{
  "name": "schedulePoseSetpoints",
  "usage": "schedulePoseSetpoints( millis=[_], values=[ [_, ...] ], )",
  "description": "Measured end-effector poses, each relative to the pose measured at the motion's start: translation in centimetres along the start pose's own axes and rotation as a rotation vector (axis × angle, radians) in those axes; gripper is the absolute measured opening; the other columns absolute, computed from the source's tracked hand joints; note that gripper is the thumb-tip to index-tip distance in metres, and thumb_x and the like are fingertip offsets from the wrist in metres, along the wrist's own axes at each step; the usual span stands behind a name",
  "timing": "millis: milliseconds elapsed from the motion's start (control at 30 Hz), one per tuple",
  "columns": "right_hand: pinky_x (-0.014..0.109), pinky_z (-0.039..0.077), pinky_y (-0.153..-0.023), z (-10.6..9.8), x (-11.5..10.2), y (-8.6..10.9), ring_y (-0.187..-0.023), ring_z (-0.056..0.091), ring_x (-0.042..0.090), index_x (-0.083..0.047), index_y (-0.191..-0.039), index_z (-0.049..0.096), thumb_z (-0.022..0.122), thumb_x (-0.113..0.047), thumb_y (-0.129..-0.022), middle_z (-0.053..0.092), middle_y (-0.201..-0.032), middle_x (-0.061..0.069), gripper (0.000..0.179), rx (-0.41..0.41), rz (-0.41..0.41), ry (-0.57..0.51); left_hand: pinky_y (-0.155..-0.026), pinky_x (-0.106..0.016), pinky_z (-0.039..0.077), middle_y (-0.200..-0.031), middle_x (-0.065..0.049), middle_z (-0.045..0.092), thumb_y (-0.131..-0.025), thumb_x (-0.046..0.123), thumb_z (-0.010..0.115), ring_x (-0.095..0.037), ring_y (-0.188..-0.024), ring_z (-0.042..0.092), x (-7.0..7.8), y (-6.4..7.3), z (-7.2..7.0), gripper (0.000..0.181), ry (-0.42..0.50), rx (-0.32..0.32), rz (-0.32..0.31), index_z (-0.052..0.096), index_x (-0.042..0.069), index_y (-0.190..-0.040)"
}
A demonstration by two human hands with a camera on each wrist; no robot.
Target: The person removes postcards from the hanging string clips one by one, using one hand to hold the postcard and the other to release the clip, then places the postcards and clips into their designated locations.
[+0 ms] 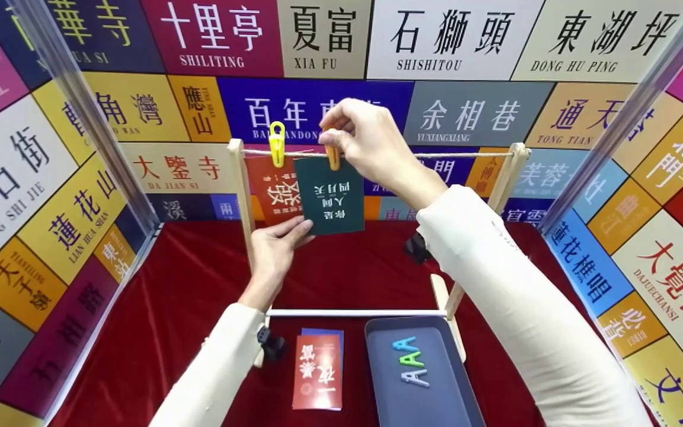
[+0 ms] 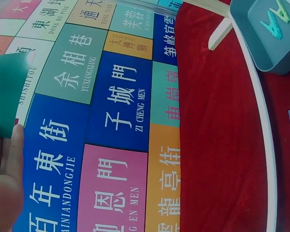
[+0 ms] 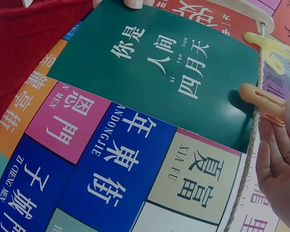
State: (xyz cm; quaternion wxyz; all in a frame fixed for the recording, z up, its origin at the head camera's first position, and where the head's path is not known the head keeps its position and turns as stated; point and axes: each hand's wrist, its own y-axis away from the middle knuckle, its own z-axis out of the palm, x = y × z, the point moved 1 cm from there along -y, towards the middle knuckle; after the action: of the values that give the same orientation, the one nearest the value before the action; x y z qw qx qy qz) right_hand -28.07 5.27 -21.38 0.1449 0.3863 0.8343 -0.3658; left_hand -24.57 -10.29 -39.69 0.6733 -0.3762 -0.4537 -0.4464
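A dark green card (image 1: 334, 204) with white characters hangs at the rope (image 1: 448, 155) strung across a wooden frame. My left hand (image 1: 276, 246) pinches the card's lower left corner. At its top edge, my right hand (image 1: 371, 136) pinches an orange clothespin (image 3: 261, 99), whose jaws lie over the card and the rope. Left of it, a yellow clothespin (image 1: 277, 144) grips the rope above a red card (image 1: 267, 190), which the green card partly overlaps. In the left wrist view only a piece of the green card (image 2: 9, 92) shows beside the fingers.
On the dark red cloth (image 1: 199, 279) lie a red card (image 1: 316, 370) over a blue one and a grey tray (image 1: 418, 403) with several clothespins (image 1: 411, 359). The frame's wooden posts (image 1: 242, 196) and white lower bar (image 1: 356, 313) stand in front of sign-printed walls.
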Motion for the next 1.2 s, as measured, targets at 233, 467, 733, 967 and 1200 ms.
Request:
schedulePoseSetpoints(
  millis=[233, 467, 733, 967, 1200],
  values=[
    [0.023, 0.058, -0.076, 0.0, -0.2, 0.0, -0.081, 0.070, 0.020, 0.001, -0.106, 0.067, 0.066, -0.012, -0.094, 0.073, -0.099, 0.012, 0.018, 0.079, -0.070, -0.028, -0.073, -0.032, 0.065, -0.106, -0.035, 0.069, -0.085, -0.012, 0.070, -0.007, -0.067, 0.074, 0.2, 0.6, 0.0, 0.025, 0.005, -0.016, 0.037, 0.068, -0.019, -0.109],
    [0.021, 0.054, -0.077, -0.5, -0.3, 0.0, -0.086, 0.069, 0.019, 0.002, -0.103, 0.068, 0.069, -0.014, -0.092, 0.073, -0.099, 0.013, 0.020, 0.199, -0.149, -0.043, -0.073, -0.031, 0.065, -0.106, -0.034, 0.070, -0.086, -0.010, 0.071, -0.008, -0.069, 0.075, -0.2, 1.2, -0.2, 0.025, -0.017, -0.018, 0.027, 0.068, -0.018, -0.110],
    [0.022, 0.049, -0.075, -1.0, -0.4, 0.8, -0.084, 0.066, 0.018, 0.002, -0.101, 0.069, 0.071, -0.014, -0.089, 0.073, -0.096, 0.012, 0.020, 0.285, -0.189, -0.094, -0.075, -0.031, 0.065, -0.109, -0.032, 0.071, -0.086, -0.008, 0.072, -0.011, -0.073, 0.076, 0.2, 2.6, -0.2, 0.027, -0.017, -0.006, -0.046, 0.068, -0.016, -0.112],
    [0.017, 0.048, -0.064, -1.2, 0.0, 1.6, -0.071, 0.060, 0.009, 0.002, -0.106, 0.069, 0.071, -0.016, -0.088, 0.072, -0.096, 0.011, 0.025, 0.272, -0.145, -0.161, -0.076, -0.033, 0.065, -0.115, -0.033, 0.068, -0.086, -0.005, 0.073, -0.013, -0.072, 0.076, 0.4, 2.9, -1.1, 0.029, -0.031, 0.003, -0.085, 0.068, -0.015, -0.113],
    [0.016, 0.051, -0.064, -1.0, 0.2, 2.5, -0.072, 0.062, 0.015, 0.001, -0.113, 0.068, 0.070, -0.013, -0.090, 0.071, -0.101, 0.011, 0.027, 0.253, -0.124, -0.185, -0.076, -0.034, 0.065, -0.114, -0.033, 0.069, -0.086, -0.006, 0.073, -0.010, -0.068, 0.075, 0.3, 3.2, -1.7, 0.028, -0.042, 0.024, -0.102, 0.068, -0.016, -0.112]
  ],
)
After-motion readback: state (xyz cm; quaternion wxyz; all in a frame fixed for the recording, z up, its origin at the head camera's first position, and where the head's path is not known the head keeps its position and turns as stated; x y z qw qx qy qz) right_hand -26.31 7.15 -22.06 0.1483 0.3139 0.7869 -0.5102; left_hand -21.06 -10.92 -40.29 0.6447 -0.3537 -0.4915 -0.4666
